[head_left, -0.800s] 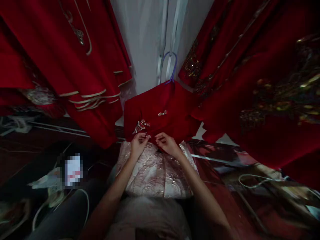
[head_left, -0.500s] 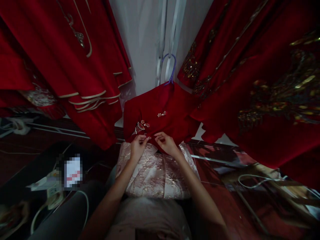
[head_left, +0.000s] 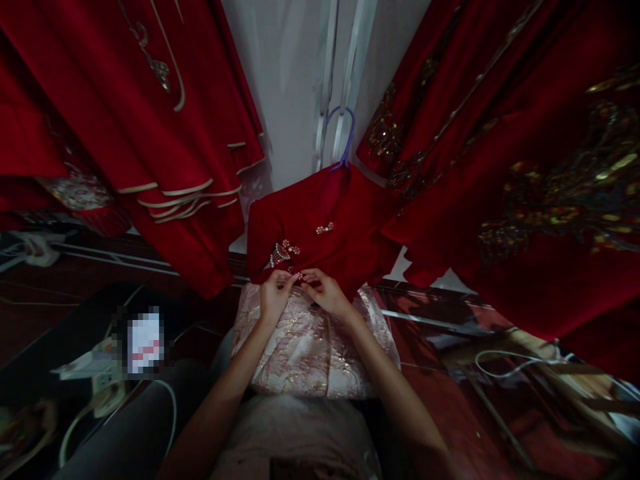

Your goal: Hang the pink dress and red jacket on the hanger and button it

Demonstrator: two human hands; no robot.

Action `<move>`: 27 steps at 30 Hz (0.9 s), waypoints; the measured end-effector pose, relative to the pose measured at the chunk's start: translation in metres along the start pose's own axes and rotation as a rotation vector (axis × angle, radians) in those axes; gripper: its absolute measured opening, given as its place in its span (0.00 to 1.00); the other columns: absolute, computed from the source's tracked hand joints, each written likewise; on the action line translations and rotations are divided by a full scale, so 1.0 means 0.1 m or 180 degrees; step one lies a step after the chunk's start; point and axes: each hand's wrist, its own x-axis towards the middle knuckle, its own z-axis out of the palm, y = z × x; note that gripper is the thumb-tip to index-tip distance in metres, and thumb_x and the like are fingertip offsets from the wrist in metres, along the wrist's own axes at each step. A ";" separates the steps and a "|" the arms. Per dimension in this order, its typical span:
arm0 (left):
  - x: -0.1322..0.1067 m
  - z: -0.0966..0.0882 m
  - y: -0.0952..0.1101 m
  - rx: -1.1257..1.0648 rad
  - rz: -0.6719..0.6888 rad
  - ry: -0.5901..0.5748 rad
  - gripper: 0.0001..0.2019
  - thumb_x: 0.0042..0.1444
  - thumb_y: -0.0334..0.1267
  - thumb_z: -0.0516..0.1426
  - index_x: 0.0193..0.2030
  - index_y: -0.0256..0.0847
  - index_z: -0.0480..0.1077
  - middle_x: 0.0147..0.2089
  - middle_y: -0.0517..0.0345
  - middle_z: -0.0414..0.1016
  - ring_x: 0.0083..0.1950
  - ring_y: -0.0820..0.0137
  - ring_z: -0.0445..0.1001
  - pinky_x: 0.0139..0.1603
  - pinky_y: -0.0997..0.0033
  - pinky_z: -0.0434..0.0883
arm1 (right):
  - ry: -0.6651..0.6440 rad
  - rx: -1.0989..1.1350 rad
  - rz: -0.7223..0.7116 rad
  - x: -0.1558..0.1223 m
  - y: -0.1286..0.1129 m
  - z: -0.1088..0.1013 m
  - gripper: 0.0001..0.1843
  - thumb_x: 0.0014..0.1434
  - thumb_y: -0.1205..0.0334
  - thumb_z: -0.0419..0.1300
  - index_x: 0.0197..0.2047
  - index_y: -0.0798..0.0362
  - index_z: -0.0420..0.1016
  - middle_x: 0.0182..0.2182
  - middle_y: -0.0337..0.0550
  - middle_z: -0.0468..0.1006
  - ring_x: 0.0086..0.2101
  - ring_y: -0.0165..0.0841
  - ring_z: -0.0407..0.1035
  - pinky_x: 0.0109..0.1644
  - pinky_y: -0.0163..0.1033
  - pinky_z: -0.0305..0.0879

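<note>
A red garment (head_left: 300, 207) hangs on a purple hanger (head_left: 349, 137) and drapes down over my lap. Its front carries a beaded floral piece (head_left: 325, 228) and a fan-shaped beaded piece with pearl-like strands (head_left: 281, 253). Near the lower edge my left hand (head_left: 277, 293) pinches the cloth beside a small beaded ornament (head_left: 299, 276). From the other side, my right hand (head_left: 324, 291) has its thumb and fingers closed at that same ornament. The two hands' fingertips nearly touch. Fine detail between them is too small to make out.
Pale brocade fabric (head_left: 320, 353) covers my lap. Red garments with light trim (head_left: 190, 153) hang left, and sequinned red ones (head_left: 500, 200) hang right. A blurred-out lit screen (head_left: 145, 340) and a power strip (head_left: 107, 390) with white cords are at left. A metal rail (head_left: 425, 319) runs low.
My right hand has moved left and closed in on the small beaded ornament, meeting the left fingertips. My left hand stays in nearly the same place.
</note>
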 end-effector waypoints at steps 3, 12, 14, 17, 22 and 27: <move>-0.01 0.00 0.07 -0.0153 -0.0082 -0.0339 0.11 0.48 0.43 0.64 0.32 0.38 0.71 0.31 0.57 0.74 0.33 0.71 0.74 0.37 0.73 0.70 | 0.0078 -0.0118 -0.0053 -0.01 0.01 0.01 0.18 0.53 0.62 0.60 0.48 0.53 0.67 0.42 0.46 0.72 0.41 0.32 0.69 0.39 0.36 0.70; 0.09 0.01 0.35 -0.1476 -0.0985 -0.0838 0.18 0.41 0.47 0.67 0.35 0.38 0.70 0.31 0.60 0.75 0.31 0.73 0.74 0.36 0.73 0.72 | 0.0045 -0.0737 -0.0388 -0.09 -0.23 -0.10 0.13 0.47 0.67 0.59 0.35 0.50 0.58 0.24 0.29 0.62 0.23 0.25 0.56 0.28 0.30 0.52; 0.15 0.01 0.37 -0.1597 -0.1195 -0.0688 0.20 0.43 0.49 0.65 0.39 0.38 0.72 0.33 0.59 0.76 0.32 0.73 0.75 0.36 0.71 0.74 | -0.0140 -0.0814 -0.0401 -0.11 -0.30 -0.17 0.12 0.46 0.67 0.59 0.32 0.50 0.57 0.22 0.28 0.60 0.22 0.24 0.54 0.27 0.30 0.48; 0.26 0.03 0.42 -0.1730 -0.1211 -0.0660 0.20 0.42 0.47 0.66 0.39 0.37 0.74 0.35 0.57 0.77 0.32 0.72 0.75 0.36 0.70 0.75 | -0.0402 -0.0945 -0.0412 -0.14 -0.38 -0.28 0.10 0.46 0.66 0.58 0.29 0.51 0.57 0.22 0.29 0.60 0.24 0.24 0.55 0.29 0.31 0.47; 0.34 0.11 0.56 -0.2122 -0.1114 -0.0534 0.18 0.40 0.39 0.67 0.39 0.36 0.75 0.38 0.55 0.78 0.36 0.71 0.75 0.40 0.70 0.74 | -0.0497 -0.1023 -0.0341 -0.16 -0.42 -0.39 0.09 0.47 0.66 0.57 0.27 0.51 0.57 0.23 0.30 0.62 0.25 0.25 0.57 0.30 0.30 0.47; 0.32 0.12 0.60 -0.2553 -0.1298 -0.0256 0.14 0.46 0.41 0.64 0.39 0.37 0.76 0.45 0.51 0.78 0.41 0.71 0.76 0.44 0.71 0.71 | -0.0435 -0.1032 -0.0285 -0.16 -0.43 -0.39 0.10 0.46 0.66 0.57 0.27 0.51 0.56 0.21 0.29 0.61 0.24 0.25 0.55 0.29 0.30 0.47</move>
